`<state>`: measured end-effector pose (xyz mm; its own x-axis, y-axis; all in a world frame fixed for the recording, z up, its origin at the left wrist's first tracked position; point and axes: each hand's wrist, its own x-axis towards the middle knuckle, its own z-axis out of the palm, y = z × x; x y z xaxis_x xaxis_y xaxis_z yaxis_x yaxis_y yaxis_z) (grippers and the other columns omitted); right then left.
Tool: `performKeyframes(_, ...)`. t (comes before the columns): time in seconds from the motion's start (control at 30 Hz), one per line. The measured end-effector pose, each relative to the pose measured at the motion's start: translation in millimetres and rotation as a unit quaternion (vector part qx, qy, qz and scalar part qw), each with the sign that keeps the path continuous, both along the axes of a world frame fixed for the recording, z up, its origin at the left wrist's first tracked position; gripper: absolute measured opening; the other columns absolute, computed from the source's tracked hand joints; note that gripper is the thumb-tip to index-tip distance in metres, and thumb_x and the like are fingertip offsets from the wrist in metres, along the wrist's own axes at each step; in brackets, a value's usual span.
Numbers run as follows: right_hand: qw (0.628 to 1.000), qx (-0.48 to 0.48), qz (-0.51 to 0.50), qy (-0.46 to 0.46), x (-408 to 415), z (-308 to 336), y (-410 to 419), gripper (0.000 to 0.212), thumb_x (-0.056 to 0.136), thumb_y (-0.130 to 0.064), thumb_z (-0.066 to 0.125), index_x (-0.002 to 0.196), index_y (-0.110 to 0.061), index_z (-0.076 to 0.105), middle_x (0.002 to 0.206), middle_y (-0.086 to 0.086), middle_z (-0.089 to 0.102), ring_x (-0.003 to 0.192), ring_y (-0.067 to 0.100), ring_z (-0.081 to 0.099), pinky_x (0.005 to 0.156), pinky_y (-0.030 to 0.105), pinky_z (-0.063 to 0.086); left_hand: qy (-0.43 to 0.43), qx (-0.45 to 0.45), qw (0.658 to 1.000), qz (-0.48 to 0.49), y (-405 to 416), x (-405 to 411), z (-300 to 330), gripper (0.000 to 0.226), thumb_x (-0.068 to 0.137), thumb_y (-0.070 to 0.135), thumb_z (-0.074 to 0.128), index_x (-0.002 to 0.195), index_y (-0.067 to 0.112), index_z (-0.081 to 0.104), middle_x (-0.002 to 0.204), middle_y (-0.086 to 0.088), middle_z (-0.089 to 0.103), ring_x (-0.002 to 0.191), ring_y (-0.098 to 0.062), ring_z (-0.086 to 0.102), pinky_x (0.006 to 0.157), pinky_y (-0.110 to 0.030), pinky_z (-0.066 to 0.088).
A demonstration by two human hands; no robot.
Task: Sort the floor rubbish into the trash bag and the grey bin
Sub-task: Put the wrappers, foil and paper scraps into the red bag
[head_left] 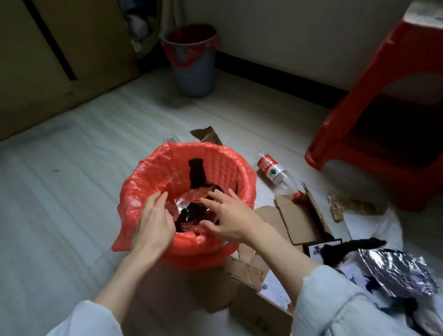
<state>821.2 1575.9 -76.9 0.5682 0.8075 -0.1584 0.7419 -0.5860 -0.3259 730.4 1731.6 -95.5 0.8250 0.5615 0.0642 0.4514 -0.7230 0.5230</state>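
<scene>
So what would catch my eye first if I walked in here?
Probably the red-lined basket mid-floor, with the left hand and right hand reaching over its mouth. Next, the red stool at the right, and the plastic bottle lying between them beside torn cardboard.

1. A single head-worn view looks forward and steeply down from above the person's forearms.
2. It sits close over the red-lined basket (pixel 186 191), which fills the frame's centre, with both hands just below it.
3. Its wide angle also takes in the floor (pixel 54 194), the grey bin (pixel 194 65) farther off by the wall, and a red stool (pixel 395 102) at right.
</scene>
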Motion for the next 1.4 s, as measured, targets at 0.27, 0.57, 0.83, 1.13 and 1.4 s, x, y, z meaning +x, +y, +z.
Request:
performKeyframes(0.27,0.981,0.163,-0.084,-0.066,-22,11,-84,0.041,0.089,-0.012,0.051,0.13,-0.012,0.053,0.134,0.01,0.053,0.125,0.026,0.048,0.107,0.04,0.036,-0.172,0.033,0.974,-0.142,-63,1,28,0.04,0.077,-0.005,0.044,0.111,0.006,0.061,0.11,-0.01,0.059,0.104,-0.024,0.052,0.095,-0.024,0.033)
performKeyframes(0.57,0.943,0.001,-0.326,0.071,-82,-75,-228,0.04,0.095,-0.021,0.043,0.135,-0.02,0.042,0.134,0.001,0.047,0.125,0.021,0.042,0.1,0.034,0.037,0.021,-0.013,0.911,-0.412,-190,-9,-39,0.031,0.089,0.01,0.046,0.117,0.018,0.058,0.115,-0.002,0.056,0.108,-0.02,0.051,0.086,-0.031,0.043)
performKeyframes(0.83,0.97,-0.057,-0.219,0.092,-94,-180,-251,0.076,0.084,-0.02,0.063,0.148,-0.016,0.021,0.157,0.012,0.012,0.145,0.033,0.01,0.117,0.042,0.015,0.273,0.016,0.853,-0.445,-204,57,-116,0.035,0.091,0.012,0.048,0.125,0.018,0.053,0.129,-0.007,0.051,0.119,-0.024,0.047,0.097,-0.031,0.037)
performKeyframes(1.13,0.968,-0.2,-0.153,0.015,-107,-208,-262,0.041,0.069,-0.019,0.034,0.083,-0.024,0.072,0.083,-0.001,0.069,0.068,0.019,0.064,0.057,0.027,0.046,0.297,-0.006,0.827,-0.478,-231,55,-148,0.035,0.091,0.013,0.048,0.126,0.017,0.053,0.131,-0.006,0.048,0.121,-0.025,0.046,0.1,-0.039,0.039)
performKeyframes(1.4,0.952,-0.086,-0.27,-0.115,-95,-170,-294,0.018,0.059,-0.012,0.048,0.062,-0.012,0.065,0.112,0.015,0.067,0.104,0.033,0.061,0.095,0.046,0.037,0.147,0.063,0.889,-0.43,-270,87,-142,0.067,0.082,0.004,0.051,0.143,0.017,0.026,0.151,-0.016,0.015,0.138,-0.033,0.02,0.108,-0.043,0.027)
